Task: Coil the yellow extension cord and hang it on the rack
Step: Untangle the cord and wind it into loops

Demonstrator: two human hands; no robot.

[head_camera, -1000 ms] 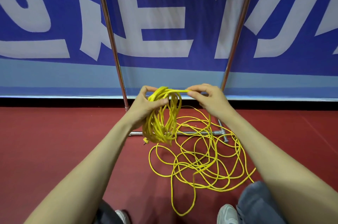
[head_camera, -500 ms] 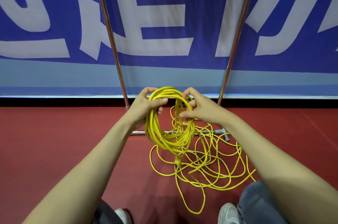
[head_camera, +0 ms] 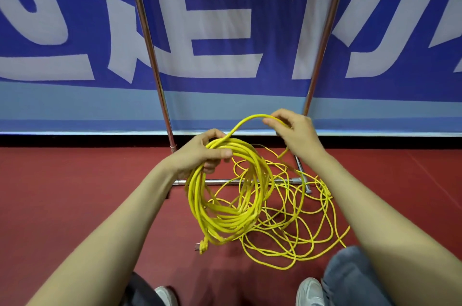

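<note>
Fingers of the left grip [head_camera: 202, 153] curl round the top of the yellow extension cord [head_camera: 226, 220], clamped on the gathered coil that hangs below it. The right grip [head_camera: 297, 130], up and to the right of the left, pinches a single strand arching between the two. Loose loops [head_camera: 307, 233] lie on the red floor [head_camera: 62, 193] beneath the right grip. The rack [head_camera: 150, 55] uprights stand just beyond both grips, before a blue banner [head_camera: 225, 35].
</note>
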